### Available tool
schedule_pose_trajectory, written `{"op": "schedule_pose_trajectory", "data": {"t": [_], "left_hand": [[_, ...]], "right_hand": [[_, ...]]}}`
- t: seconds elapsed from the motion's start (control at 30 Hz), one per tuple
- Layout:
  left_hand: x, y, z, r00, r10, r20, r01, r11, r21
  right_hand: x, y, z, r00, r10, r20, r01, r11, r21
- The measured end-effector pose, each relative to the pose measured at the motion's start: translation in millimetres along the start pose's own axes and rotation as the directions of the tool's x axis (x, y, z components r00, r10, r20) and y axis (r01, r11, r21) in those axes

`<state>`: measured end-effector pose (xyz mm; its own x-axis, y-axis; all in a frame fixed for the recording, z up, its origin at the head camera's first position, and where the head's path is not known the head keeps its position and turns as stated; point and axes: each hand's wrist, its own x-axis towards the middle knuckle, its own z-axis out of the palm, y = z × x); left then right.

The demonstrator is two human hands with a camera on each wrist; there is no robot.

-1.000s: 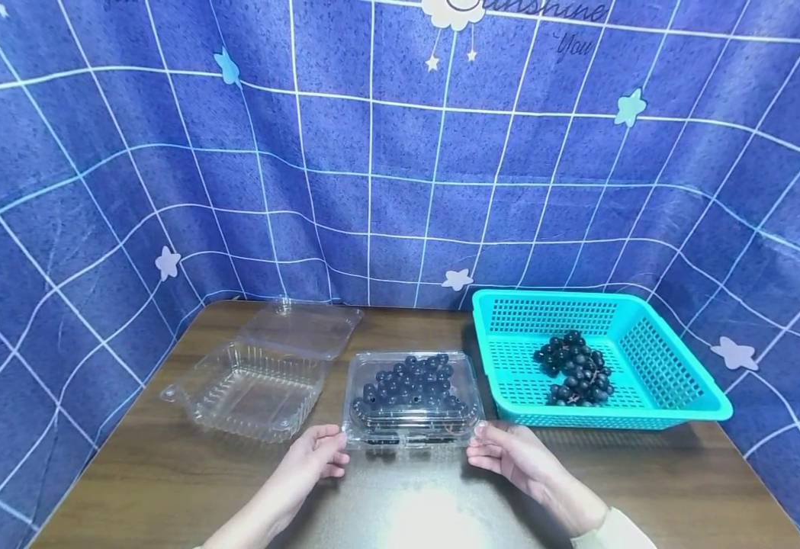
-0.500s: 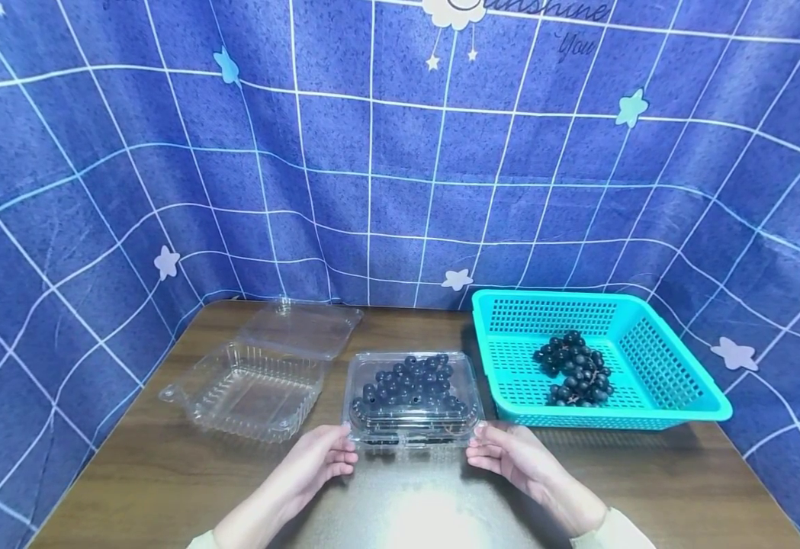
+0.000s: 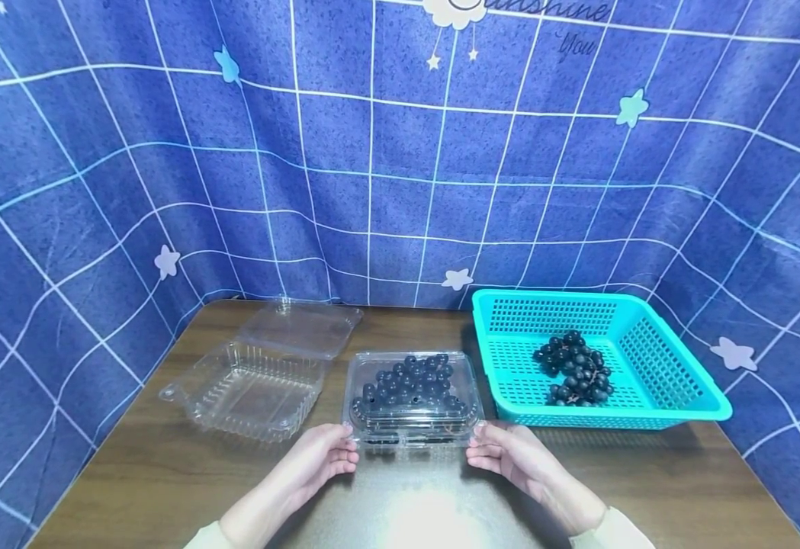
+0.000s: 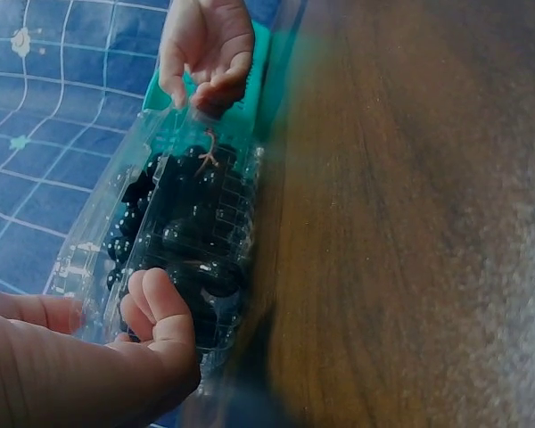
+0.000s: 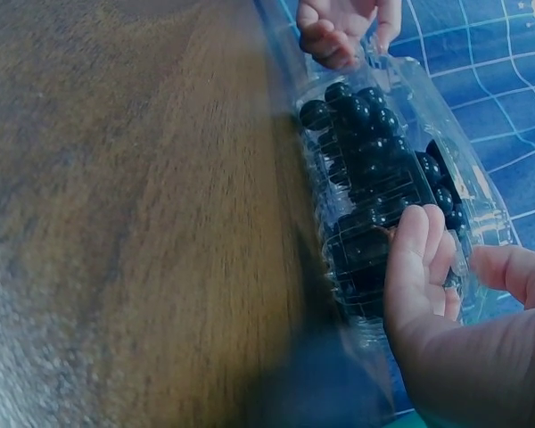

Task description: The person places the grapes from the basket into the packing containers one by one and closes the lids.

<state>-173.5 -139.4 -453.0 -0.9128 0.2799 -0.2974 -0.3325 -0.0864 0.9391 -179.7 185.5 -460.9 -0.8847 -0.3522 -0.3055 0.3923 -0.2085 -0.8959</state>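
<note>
A clear plastic clamshell box [image 3: 409, 419] with its lid down stands mid-table in the head view, dark grapes [image 3: 409, 385] inside it. My left hand [image 3: 313, 465] pinches its front left corner, thumb on the rim and fingers curled below. At the front right corner, my right hand [image 3: 519, 461] pinches the rim in the same way. Through the clear side wall, the left wrist view shows the grapes and a reddish stem [image 4: 209, 153]. In the right wrist view, my right hand [image 5: 446, 303] partly hides the box's near end.
An open clear plastic box [image 3: 255, 400] lies to the left, its lid [image 3: 301, 329] folded back towards the curtain. To the right, a turquoise basket [image 3: 674, 412] holds a bunch of dark grapes [image 3: 578, 374]. A blue gridded curtain [image 3: 400, 152] surrounds the wooden table [image 3: 166, 488].
My left hand has shifted slightly right along the box's front left corner, from its outer edge onto the rim. My right hand, the box and the basket have stayed in place.
</note>
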Motion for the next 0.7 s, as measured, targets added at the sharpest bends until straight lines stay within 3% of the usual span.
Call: {"op": "schedule_pose_trajectory", "data": {"t": [0.7], "left_hand": [[5.3,-0.1,-4.1,0.996,0.001,0.089,-0.003,1.000,0.025]], "right_hand": [[-1.8,-1.9,-0.9,1.000,0.024,0.016,-0.023,0.998,-0.056]]}}
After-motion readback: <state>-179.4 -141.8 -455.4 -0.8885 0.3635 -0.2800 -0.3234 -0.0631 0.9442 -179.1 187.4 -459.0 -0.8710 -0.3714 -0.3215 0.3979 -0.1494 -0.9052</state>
